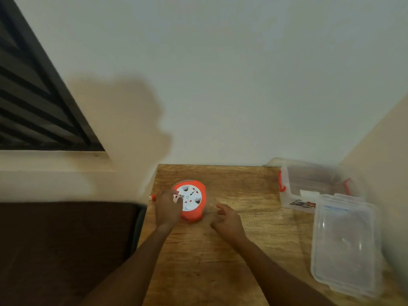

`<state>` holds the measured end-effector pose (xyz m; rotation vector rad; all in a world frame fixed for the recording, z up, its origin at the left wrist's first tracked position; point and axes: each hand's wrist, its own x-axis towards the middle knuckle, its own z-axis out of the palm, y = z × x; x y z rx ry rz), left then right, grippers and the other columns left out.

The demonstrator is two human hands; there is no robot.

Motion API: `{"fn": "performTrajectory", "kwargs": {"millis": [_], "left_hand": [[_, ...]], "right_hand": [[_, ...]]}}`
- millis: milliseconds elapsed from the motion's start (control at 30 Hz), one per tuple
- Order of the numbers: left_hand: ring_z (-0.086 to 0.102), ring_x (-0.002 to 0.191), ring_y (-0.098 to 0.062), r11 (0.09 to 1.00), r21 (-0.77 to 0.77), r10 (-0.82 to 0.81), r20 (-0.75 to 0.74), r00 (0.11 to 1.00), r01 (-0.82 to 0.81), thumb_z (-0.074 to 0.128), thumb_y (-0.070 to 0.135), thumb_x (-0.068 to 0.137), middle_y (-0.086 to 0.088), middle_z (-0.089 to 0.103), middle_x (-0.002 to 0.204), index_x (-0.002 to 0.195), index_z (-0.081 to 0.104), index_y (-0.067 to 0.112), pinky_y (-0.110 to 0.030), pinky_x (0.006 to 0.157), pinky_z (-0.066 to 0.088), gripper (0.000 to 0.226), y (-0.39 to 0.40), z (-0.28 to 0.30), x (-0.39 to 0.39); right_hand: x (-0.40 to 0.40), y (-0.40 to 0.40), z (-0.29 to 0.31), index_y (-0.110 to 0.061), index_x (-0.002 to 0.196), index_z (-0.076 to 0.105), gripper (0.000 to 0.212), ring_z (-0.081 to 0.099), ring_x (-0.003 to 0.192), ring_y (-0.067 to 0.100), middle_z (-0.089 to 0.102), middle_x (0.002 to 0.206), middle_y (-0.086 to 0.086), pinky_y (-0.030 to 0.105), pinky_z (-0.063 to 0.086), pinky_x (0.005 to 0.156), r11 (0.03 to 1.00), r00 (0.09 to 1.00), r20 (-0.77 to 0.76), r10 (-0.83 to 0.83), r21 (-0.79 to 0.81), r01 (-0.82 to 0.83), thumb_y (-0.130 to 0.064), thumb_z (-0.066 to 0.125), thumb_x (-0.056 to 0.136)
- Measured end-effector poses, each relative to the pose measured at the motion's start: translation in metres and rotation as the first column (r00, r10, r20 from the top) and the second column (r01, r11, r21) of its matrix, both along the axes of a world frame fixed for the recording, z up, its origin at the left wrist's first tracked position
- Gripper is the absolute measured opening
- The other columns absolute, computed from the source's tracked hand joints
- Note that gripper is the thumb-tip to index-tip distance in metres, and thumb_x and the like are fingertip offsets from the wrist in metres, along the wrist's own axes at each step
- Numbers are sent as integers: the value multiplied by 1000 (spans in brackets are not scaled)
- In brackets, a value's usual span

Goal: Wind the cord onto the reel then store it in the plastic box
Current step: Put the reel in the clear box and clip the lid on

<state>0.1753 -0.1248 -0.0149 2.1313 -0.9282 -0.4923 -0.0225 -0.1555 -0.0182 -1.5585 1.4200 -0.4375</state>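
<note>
Reel [191,200]: orange body, white round face turned up toward the camera; lies flat on the counter [198,261], near its far left corner. Roughly round, so no clear long axis; a flatter orange end points toward the person.
Cord: not seen loose on the counter; a small orange plug tip [152,197] sticks out past the counter's left edge, just beside the left hand.
Left hand [167,208]: rests on the reel's left side, fingers over the white face; grip looks curled onto the reel, blur hides finger detail.
Right hand [227,220]: just right of the reel, apart from it; fingers loosely curled, nothing in its grip.
Edges: reel sits close to the counter's left edge and near the back wall [242,85]; dark brown surface [66,250] lies left of the counter, lower down.
Open room: bare wood between the reel and the box, also in front of the hands toward the near edge.
Plastic box [309,188]: clear, orange side latches, far right corner, lid off; inside only a white label and a printed picture show, contents otherwise cannot tell.
Lid [344,246]: clear, lies flat on the counter in front of the box, touching or overlapping its near corner, long axis running toward the person.
</note>
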Motion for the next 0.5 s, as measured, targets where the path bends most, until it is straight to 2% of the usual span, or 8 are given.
{"fn": "performTrajectory", "kwargs": {"millis": [100,167,233,267,333,367,433,500], "left_hand": [[68,103,-28,977,-99,-191,-32,981,187,74,6,90,-12,70,114,113,73,5,-38,89,55,22,-21,16,-38],[69,99,-23,948,-137,-299,-87,950,286,75,10,92,-8,72,107,116,72,5,-37,88,56,24,-40,29,-68],[68,98,-19,921,-162,-379,-158,912,354,76,15,93,-3,71,103,119,72,5,-32,89,55,28,-61,42,-100],[68,97,-17,907,-174,-414,-188,891,384,77,17,93,-2,71,102,119,72,6,-25,88,55,28,-71,48,-116],[67,91,-7,875,-188,-478,-205,854,445,76,25,94,7,70,98,116,73,11,-4,75,48,26,-87,60,-147],[65,89,-2,865,-187,-499,-214,840,466,76,29,94,13,68,96,114,73,14,-1,71,47,25,-93,65,-164],[66,94,-8,869,-188,-494,-319,809,457,75,31,94,9,69,99,110,72,15,-11,79,54,22,-108,74,-196],[66,102,-20,894,-118,-431,-491,757,432,73,27,95,-4,70,109,109,69,13,-41,92,58,20,-122,80,-223]], "right_hand": [[-35,9,11,-26,135,51,60,56,110,13,59,126,-4,40,48,94,969,987,-131,-92,-242,59,-17,67,78],[-63,9,24,-30,133,51,60,48,118,15,54,129,-8,44,38,98,901,968,-170,-184,-422,98,-20,71,77],[-97,4,38,-30,130,51,61,44,120,18,51,129,-4,47,35,99,829,935,-160,-317,-526,191,-20,75,75],[-117,-1,45,-29,128,51,61,43,119,20,50,129,-2,50,36,99,799,908,-150,-390,-545,253,-21,76,74],[-155,-9,53,-27,125,52,59,43,116,24,48,126,1,52,38,95,752,846,-153,-511,-556,353,-21,77,72],[-174,-12,55,-27,123,52,57,44,114,25,49,125,2,51,38,93,734,817,-164,-553,-560,384,-22,78,72],[-207,-17,58,-25,118,53,55,45,110,25,51,119,2,48,39,89,710,772,-213,-599,-587,389,-29,80,70],[-230,-21,58,-24,112,54,52,52,102,23,57,107,-1,44,42,85,742,753,-326,-571,-598,303,-40,79,69]]}}
